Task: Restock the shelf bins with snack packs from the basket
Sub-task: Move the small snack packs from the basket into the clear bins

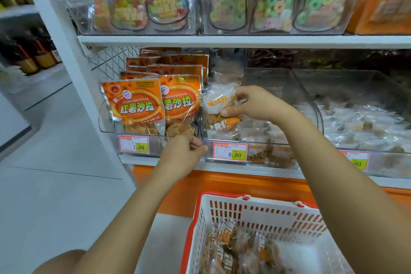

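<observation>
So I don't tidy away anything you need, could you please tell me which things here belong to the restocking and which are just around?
In the job: snack pack in the right hand; middle bin, left hand holding its front edge; basket with more packs.
Just around: orange bags; candy-ring pouches above; bottles at left.

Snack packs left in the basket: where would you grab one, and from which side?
Probably pinch a flat sealed end, coming straight down from above. The snack packs lie heaped in the basket with several sealed ends sticking up near its far wall, and the walls close off every side but the open top.
</observation>
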Demonstrator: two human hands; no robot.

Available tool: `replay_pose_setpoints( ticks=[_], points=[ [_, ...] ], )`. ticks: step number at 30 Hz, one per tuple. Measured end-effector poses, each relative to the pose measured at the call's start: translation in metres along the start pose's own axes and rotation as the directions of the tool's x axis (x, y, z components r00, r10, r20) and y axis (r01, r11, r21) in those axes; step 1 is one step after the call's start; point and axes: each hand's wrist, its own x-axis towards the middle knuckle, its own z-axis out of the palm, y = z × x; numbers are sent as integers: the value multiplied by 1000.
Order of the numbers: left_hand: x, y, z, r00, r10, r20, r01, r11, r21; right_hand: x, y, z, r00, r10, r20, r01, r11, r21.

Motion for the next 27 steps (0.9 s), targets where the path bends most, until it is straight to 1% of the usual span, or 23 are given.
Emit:
replay_pose_setpoints(
  ticks=[3, 5, 7, 11, 13, 15, 17, 18, 20, 23, 27],
  points=[
    [1, 1, 0, 1000, 11, -12, -11, 1000, 21, 1, 2, 3, 999, 18, 46, -19, 1000, 22],
    [0, 2, 0, 1000, 15, -23, -14, 999, 52, -4, 3, 10, 999, 21, 25, -22, 999, 47],
    [1, 4, 0, 999, 20, -33, -18, 997, 79, -12, 2, 18, 1000, -12, 18, 11, 997, 80],
    [1, 8, -1, 997, 36, -61, -27, 989, 148, -23, 2, 30, 998, -54, 45, 51, 996, 71],
    [0, 11, -1, 994, 46, -97, -25, 978, 206, -22, 7, 33, 999, -39, -5, 40, 981, 189],
    [1, 13, -2, 983, 79, -166, -41, 974, 221, -17, 14, 34, 995, 53, -87, -16, 923, 383],
    [1, 15, -3, 961, 168, -220, -125, 972, 199, -12, 17, 39, 979, 165, -117, -78, 842, 533],
    [2, 16, -2, 952, 218, -216, -174, 963, 206, -10, 17, 42, 971, 203, -130, -98, 825, 556],
    [3, 16, 1, 948, 265, -176, -215, 942, 257, -8, 13, 46, 958, 218, -188, -87, 842, 532],
    [7, 13, 8, 944, 297, -144, -234, 910, 344, -10, 8, 49, 948, 167, -272, -26, 889, 458],
    [9, 7, 6, 931, 345, -122, -285, 892, 350, -23, 10, 60, 945, 88, -316, 34, 932, 362]
  ],
)
